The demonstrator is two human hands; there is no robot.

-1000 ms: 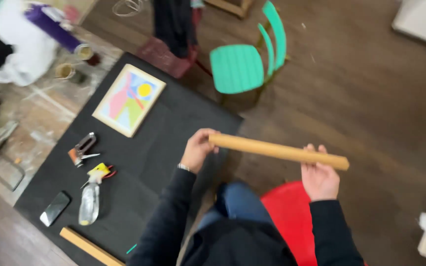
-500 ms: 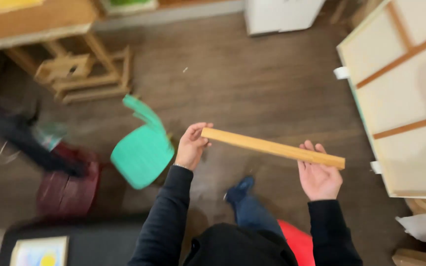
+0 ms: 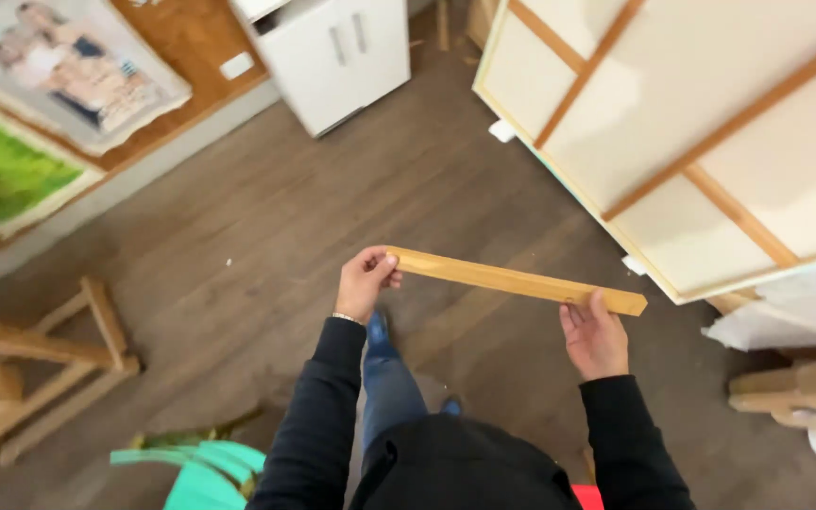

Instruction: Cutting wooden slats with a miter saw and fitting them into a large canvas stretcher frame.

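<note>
Wooden stretcher bar [image 3: 517, 280] carried level at chest height | left hand [image 3: 364, 282] pinches one end, right hand [image 3: 596, 334] cups the other | next likely: aligning it with the stretched canvas back [image 3: 710, 123] beyond

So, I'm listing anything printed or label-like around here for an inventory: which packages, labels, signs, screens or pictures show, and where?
No packages, screens or signs show.
Photo print: top left, leaning on the wall, rectangular, pale with figures, curled edges.
Green picture: far left below it, rectangular, bright green with a pale border.
White wall plate: on the brown wall beside the white cabinet, small, rectangular, blank.
</note>
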